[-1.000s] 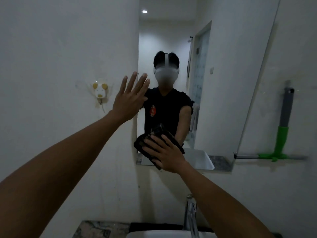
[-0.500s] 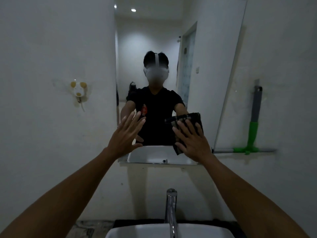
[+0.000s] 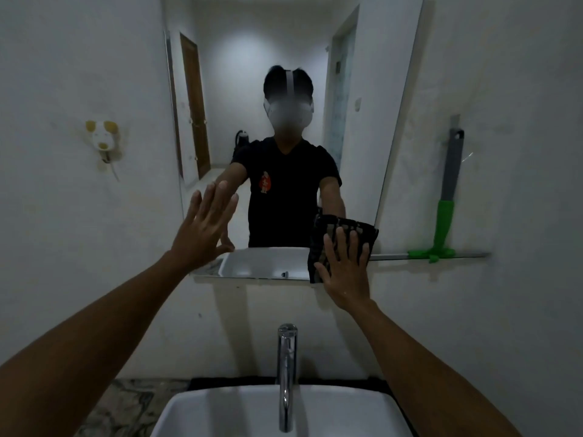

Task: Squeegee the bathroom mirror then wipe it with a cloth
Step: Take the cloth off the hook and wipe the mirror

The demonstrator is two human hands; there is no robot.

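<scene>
Mirror [image 3: 284, 74]: wide pane behind both hands, lower edge passing under the right palm. Basin [image 3: 239, 411] and tap [image 3: 286, 373] well below the wrists.

Squeegee [image 3: 448, 197]: parked out past the right hand, grey-and-green handle upright against the wall, blade along a thin ledge, untouched (so the squeegee pass looked finished, as a judgement only).

Left hand [image 3: 203, 230]: fingers straight and spread, gripping nothing, raised at the pane's lower left corner; contact with the glass not clear.

Right hand [image 3: 345, 268]: flat, fingers fanned, pinning rather than clutching the dark checked cloth [image 3: 344, 234] against the pane's lower right corner, heel of the palm below the edge on the wall.

Cloth: bunched above and left of those fingers, part hanging past the bottom edge.

Possible trouble: held only by flat pressure, liable to slip out and fall toward the basin if the palm eased off. Running off the edge could drag wall dirt back onto the glass. A bare left palm on the pane would leave prints on wiped glass.

Against half a second earlier: right hand and cloth lower and further right, from mid-pane beside the reflected arm down to the corner; left hand much the same, open beside the left edge.
</scene>
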